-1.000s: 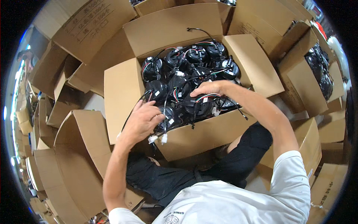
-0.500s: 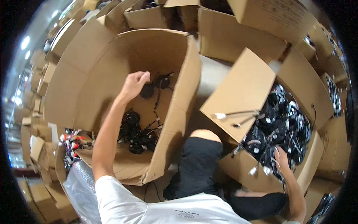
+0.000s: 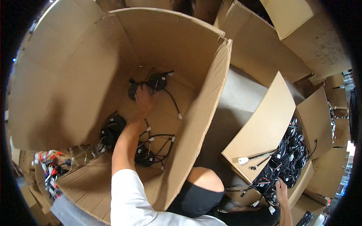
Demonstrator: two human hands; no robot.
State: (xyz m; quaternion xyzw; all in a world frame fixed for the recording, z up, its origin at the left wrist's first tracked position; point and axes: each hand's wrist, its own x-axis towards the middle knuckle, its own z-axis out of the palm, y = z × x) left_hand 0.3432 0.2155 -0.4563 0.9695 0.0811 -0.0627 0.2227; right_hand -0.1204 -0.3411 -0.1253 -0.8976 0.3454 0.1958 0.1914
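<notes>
Large carton (image 3: pixel 162 32): brown. Units (image 3: pixel 112 130): black, with small white spots. Cables (image 3: pixel 172 100): black. Connectors (image 3: pixel 243 161): white. Flap (image 3: pixel 260 132) of the right-hand carton: light tan, faintly striped. Upper-right box (image 3: pixel 326 47): tan with dark print. Loose parts (image 3: pixel 51 171), lower left: mixed red, white and black. Shirt (image 3: pixel 128 196): white. Shorts (image 3: pixel 198 199): black. Floor (image 3: pixel 241 90): grey.

Inside the tall brown open-topped cardboard box (image 3: pixel 207 101), bare bottom lies free at five o'clock from the left hand (image 3: pixel 144 98); a round black wired unit (image 3: pixel 156 82) blocks one o'clock, a dark wired heap (image 3: pixel 113 130) seven to eight; the box's high wall bars three; a flat tan cardboard flap (image 3: pixel 264 128) obstructs eleven o'clock from the right hand (image 3: pixel 281 190); tangled black wired units (image 3: pixel 292 150) crowd twelve.
</notes>
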